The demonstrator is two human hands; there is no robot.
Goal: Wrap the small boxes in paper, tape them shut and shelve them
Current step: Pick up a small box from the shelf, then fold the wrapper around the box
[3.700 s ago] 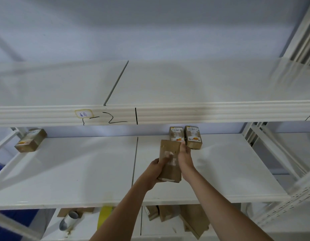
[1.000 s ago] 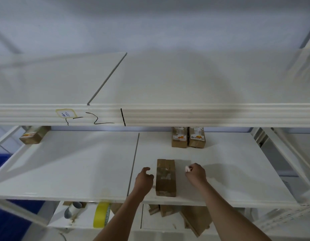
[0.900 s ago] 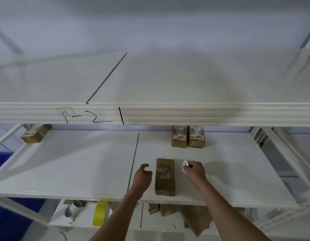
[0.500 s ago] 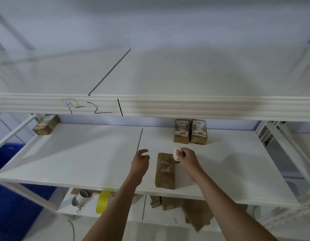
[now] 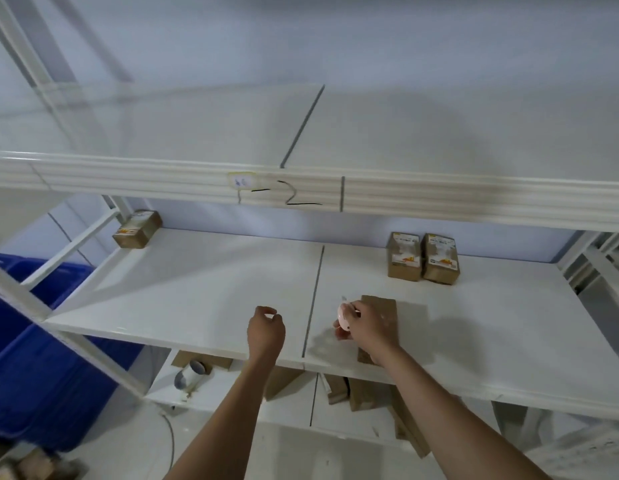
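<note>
Now: wrapped box on the shelf

Lying flat on the middle shelf, the box runs lengthwise front to back, one short end toward the wall. The right hand hangs over it, pinching a pink tool. The left hand hovers nearby, loosely curled, holding nothing.

White middle shelf, wrapped box, three printed boxes
</note>
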